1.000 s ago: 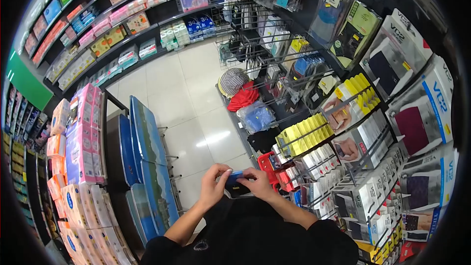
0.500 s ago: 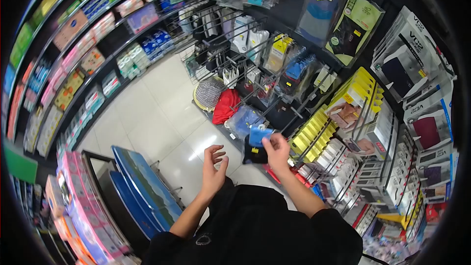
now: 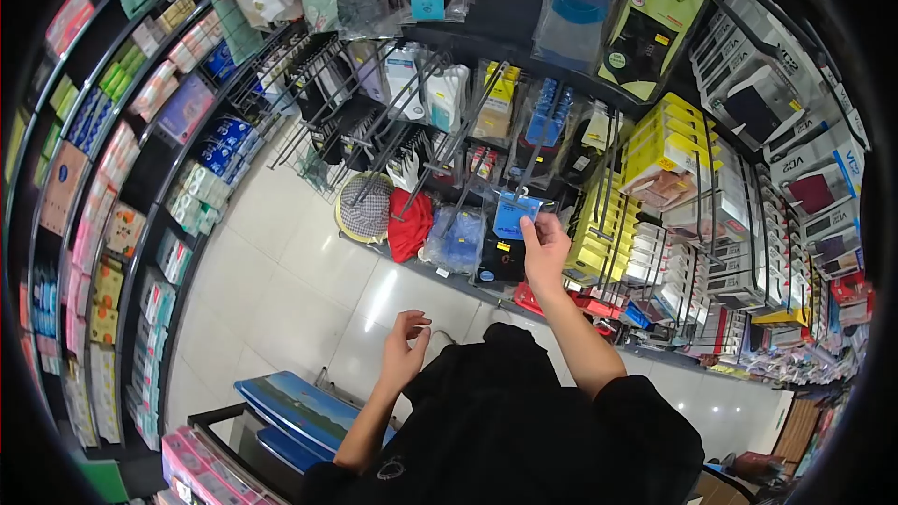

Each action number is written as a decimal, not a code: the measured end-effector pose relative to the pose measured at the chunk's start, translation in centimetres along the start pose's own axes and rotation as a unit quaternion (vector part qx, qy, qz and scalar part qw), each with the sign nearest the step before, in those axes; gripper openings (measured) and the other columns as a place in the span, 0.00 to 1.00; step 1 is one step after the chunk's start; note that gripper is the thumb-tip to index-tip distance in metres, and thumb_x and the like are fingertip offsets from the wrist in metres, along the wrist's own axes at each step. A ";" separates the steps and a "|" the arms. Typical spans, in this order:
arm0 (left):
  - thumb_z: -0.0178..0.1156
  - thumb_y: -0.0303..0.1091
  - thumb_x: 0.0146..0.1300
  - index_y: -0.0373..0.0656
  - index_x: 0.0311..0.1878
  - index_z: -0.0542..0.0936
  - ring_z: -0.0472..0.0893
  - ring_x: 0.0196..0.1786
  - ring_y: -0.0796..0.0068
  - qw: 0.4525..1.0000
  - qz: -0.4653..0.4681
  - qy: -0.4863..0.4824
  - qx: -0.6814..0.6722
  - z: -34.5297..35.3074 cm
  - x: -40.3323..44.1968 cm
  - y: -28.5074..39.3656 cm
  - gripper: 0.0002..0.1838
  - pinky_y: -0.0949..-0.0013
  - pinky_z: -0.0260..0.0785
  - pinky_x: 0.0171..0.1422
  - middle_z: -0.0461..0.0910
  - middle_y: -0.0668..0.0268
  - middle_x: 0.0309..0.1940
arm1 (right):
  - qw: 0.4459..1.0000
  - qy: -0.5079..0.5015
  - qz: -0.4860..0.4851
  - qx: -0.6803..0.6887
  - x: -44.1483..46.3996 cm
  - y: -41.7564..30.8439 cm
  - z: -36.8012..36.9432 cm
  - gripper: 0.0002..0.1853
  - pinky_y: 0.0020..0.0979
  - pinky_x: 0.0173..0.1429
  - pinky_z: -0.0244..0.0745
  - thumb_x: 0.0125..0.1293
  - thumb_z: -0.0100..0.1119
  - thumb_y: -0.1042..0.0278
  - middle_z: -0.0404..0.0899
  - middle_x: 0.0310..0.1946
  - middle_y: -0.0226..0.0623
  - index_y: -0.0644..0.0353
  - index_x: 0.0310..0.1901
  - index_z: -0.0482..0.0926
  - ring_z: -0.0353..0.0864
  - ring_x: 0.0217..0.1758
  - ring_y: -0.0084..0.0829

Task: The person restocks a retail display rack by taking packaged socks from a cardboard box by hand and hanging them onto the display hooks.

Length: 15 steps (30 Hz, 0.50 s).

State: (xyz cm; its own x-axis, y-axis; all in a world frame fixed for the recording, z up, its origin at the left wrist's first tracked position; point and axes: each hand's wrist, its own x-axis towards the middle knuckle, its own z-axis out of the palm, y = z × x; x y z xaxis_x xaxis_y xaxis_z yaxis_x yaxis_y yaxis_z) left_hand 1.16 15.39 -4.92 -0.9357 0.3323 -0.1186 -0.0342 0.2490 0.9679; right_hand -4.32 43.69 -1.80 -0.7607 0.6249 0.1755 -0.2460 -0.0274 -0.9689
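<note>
My right hand [image 3: 550, 257] pinches the edge of a packet of black socks [image 3: 500, 262] with a blue header card [image 3: 513, 213]. A yellow price sticker is on the packet's dark lower part. The packet hangs upright in front of the rack's metal hooks; whether its card is on a hook I cannot tell. Close behind are packets with blue header cards [image 3: 548, 112] hanging from a hook. Low over the floor, my left hand [image 3: 402, 355] holds nothing, its fingers loosely bent and apart.
Yellow boxes [image 3: 599, 234] stand right of my right hand. Left of the packet lie a clear bag with blue contents [image 3: 456, 238], a red cloth item [image 3: 410, 224] and a checked hat [image 3: 363, 206]. Metal prongs jut out from the rack. A blue picture board [image 3: 309, 402] stands lower left.
My right hand has reached forward to the rack with the sock packet, which now hangs straighter with its card facing me. The view has turned; my left hand stays low, fingers a little more bent.
</note>
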 end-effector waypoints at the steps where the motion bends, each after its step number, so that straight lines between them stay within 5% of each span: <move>1: 0.57 0.25 0.66 0.37 0.56 0.70 0.83 0.45 0.70 1.000 0.000 -0.004 -0.001 0.1 0.3 0.1 0.16 0.68 0.74 0.52 0.82 0.58 0.46 | 1.000 0.003 0.000 -0.002 0.1 0.2 0.0 0.06 0.22 0.47 0.74 0.69 0.61 0.74 0.82 0.38 0.33 0.67 0.41 0.77 0.78 0.40 0.17; 15: 0.59 0.29 0.67 0.36 0.55 0.73 0.85 0.45 0.67 0.997 -0.003 -0.062 0.055 2.9 2.6 1.2 0.16 0.66 0.75 0.52 0.84 0.58 0.44 | 0.995 0.090 -0.023 -0.046 11.0 3.9 -0.4 0.06 0.20 0.37 0.69 0.69 0.62 0.72 0.78 0.29 0.28 0.67 0.39 0.77 0.72 0.31 0.14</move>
State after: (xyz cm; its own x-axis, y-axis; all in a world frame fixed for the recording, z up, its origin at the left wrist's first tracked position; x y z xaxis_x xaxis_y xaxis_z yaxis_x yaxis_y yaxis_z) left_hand -0.25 19.19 -4.73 -0.8851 0.4378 -0.1577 0.0045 0.3469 0.9379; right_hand -13.44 50.79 -3.71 -0.6286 0.7532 0.1940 -0.2154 0.0711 -0.9739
